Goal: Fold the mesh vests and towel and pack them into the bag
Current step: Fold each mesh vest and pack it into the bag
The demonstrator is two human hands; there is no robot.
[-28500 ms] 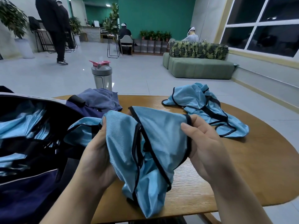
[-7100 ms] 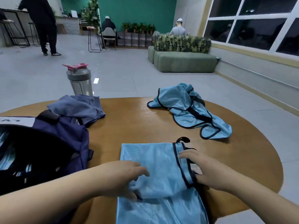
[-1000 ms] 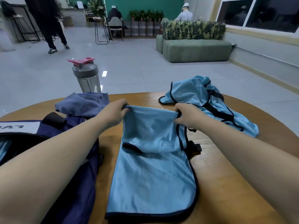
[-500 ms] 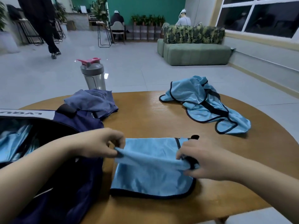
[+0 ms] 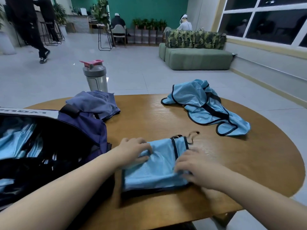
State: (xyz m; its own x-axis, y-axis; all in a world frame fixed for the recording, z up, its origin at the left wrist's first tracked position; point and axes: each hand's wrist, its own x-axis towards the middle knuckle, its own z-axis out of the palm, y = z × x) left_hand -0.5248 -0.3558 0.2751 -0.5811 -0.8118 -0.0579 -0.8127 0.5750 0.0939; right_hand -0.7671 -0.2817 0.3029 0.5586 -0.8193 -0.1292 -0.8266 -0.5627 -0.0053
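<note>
A folded light-blue mesh vest (image 5: 156, 170) with black trim lies low in the middle of the frame, on the near part of a round wooden table (image 5: 249, 163). At the left edge of the frame an open navy bag (image 5: 79, 130) sits on the table, with more light-blue mesh showing inside, and a crumpled blue-grey towel (image 5: 94, 105) lies just beyond it. A second, unfolded mesh vest (image 5: 204, 105) is heaped toward the right of the frame, well apart from the folded one. Behind the towel stands a grey shaker bottle (image 5: 96, 77) with a pink lid. Beyond the table are a pale tiled floor, a green sofa (image 5: 196, 58) in the upper right, dark windows, a green back wall with plants, and people standing and seated in the distance. The left hand (image 5: 134, 151) grips the vest's left edge with curled fingers; the right hand (image 5: 194, 166) curls its fingers over the vest's right edge, grasping the cloth.
</note>
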